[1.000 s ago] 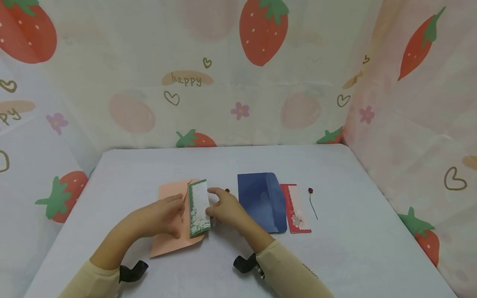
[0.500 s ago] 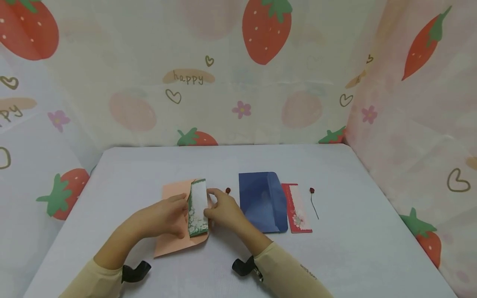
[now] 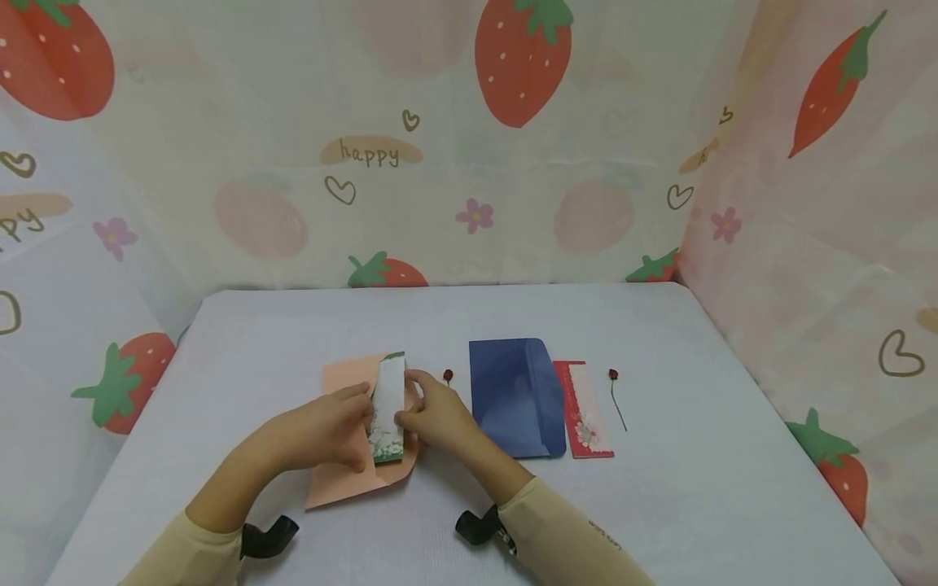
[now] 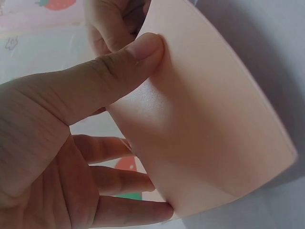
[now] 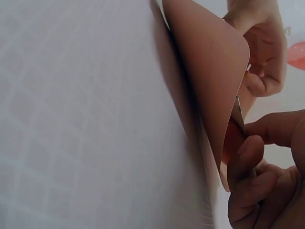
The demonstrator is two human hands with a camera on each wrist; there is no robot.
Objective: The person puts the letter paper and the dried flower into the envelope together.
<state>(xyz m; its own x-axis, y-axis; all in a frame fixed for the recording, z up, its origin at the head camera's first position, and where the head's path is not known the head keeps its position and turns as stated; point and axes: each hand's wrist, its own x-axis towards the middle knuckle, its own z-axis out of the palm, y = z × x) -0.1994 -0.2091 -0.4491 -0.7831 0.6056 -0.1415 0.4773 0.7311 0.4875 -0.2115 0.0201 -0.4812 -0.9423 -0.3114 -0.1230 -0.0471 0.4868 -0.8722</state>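
Observation:
A peach envelope (image 3: 340, 487) lies at the left of the table, its flap side facing right. My left hand (image 3: 322, 430) holds it near the opening; in the left wrist view the thumb (image 4: 145, 50) presses on the envelope's face while other fingers reach its edge. My right hand (image 3: 440, 413) pinches the right edge of a white card (image 3: 388, 395) with green borders and white flowers. The card's left part is hidden under the envelope's mouth and left fingers. In the right wrist view, the raised flap (image 5: 209, 62) hides most of the card.
Right of the hands lies a blue envelope (image 3: 501, 399), partly over or against a red and pink card (image 3: 586, 411). A dried red flower (image 3: 614, 376) on a thin stem lies further right. Another small red flower (image 3: 448, 375) shows behind my right hand.
My right hand has moved slightly left with the card, and less of the card's green left border shows. The left hand stays on the envelope.

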